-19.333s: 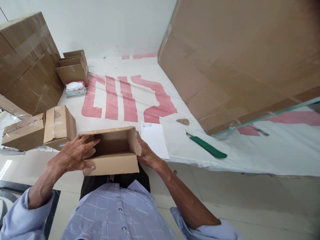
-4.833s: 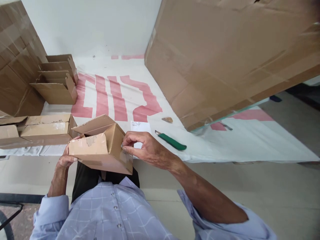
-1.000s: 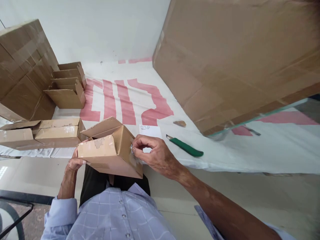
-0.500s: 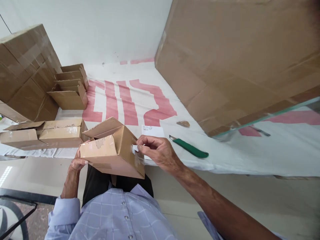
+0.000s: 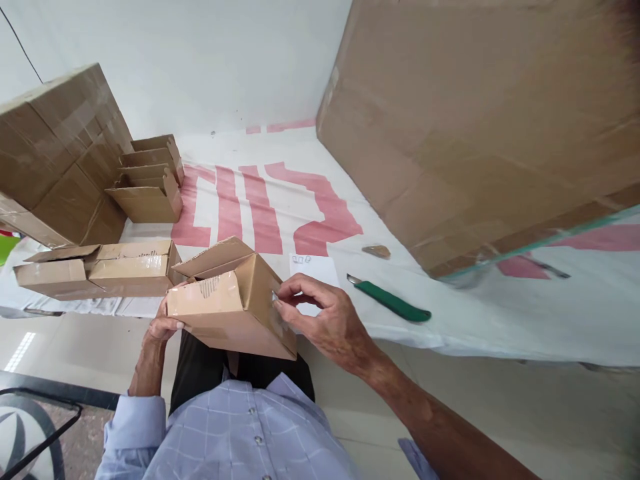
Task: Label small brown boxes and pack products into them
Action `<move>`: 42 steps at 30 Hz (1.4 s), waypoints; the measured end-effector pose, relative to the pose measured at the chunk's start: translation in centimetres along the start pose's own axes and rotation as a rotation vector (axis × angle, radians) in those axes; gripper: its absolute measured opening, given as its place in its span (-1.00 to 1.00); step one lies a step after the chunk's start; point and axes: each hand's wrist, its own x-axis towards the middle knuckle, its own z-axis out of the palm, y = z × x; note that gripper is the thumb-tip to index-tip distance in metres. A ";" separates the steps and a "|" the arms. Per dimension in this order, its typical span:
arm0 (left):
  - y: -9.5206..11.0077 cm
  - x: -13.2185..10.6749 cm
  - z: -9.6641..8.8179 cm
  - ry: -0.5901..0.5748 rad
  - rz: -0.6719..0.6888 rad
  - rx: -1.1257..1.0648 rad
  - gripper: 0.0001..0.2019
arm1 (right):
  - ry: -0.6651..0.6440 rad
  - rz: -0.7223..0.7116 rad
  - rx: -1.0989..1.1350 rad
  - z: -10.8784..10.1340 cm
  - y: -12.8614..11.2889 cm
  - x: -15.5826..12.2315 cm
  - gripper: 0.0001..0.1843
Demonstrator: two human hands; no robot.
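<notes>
The right hand [image 5: 327,325] has edged in, fingers [image 5: 301,284] pinching a small whitish shiny scrap [image 5: 275,297] on the tan rectangular cardboard box [image 5: 213,327] over the lap [image 5: 201,367], likely light, stiff, best held where the left hand [image 5: 163,325] clasps.

One held box [image 5: 215,312], one cutter [image 5: 393,301], one paper [image 5: 323,268].

We have a bench [image 5: 500,320] under white cloth [image 5: 297,200] with red patches [image 5: 229,203] — on it, between two big cartons [image 5: 480,133], we see smaller boxes [image 5: 133,268], a paper sheet [image 5: 323,267] and a green knife [image 5: 394,302].
</notes>
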 end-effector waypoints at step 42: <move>0.4 0.2 -2.4 0.196 -0.056 0.064 -0.11 | 0.056 0.145 -0.968 -6.1 23.0 8.0 -0.71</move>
